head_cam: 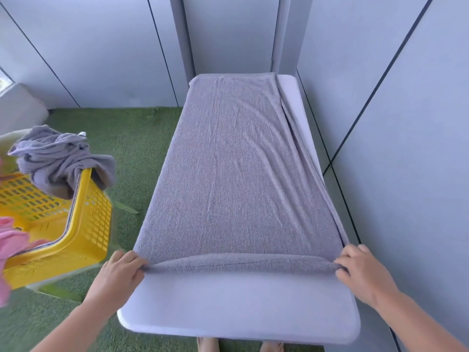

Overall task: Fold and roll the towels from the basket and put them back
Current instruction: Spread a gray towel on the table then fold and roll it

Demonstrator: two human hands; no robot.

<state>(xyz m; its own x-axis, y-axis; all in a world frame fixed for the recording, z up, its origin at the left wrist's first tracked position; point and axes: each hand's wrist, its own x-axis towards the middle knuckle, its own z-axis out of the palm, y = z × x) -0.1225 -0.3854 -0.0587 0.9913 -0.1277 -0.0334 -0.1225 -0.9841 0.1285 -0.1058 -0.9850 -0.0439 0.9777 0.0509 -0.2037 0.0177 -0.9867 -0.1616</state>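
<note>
Rolling grey towel [236,161] on worktop [241,308].
Pinching its near corners with left hand [119,273], right hand [363,270]; soft, limp, best held there.

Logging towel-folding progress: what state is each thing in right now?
Grey towel: spread flat along the table, near edge bunched in both hands.
Left hand: grips the towel's near left corner.
Right hand: grips its near right corner.
Yellow basket: tilted, beside the table.
Crumpled grey towel: unfolded, draped over the basket's rim.
Pink towel: unfolded, partly out of frame.
</note>
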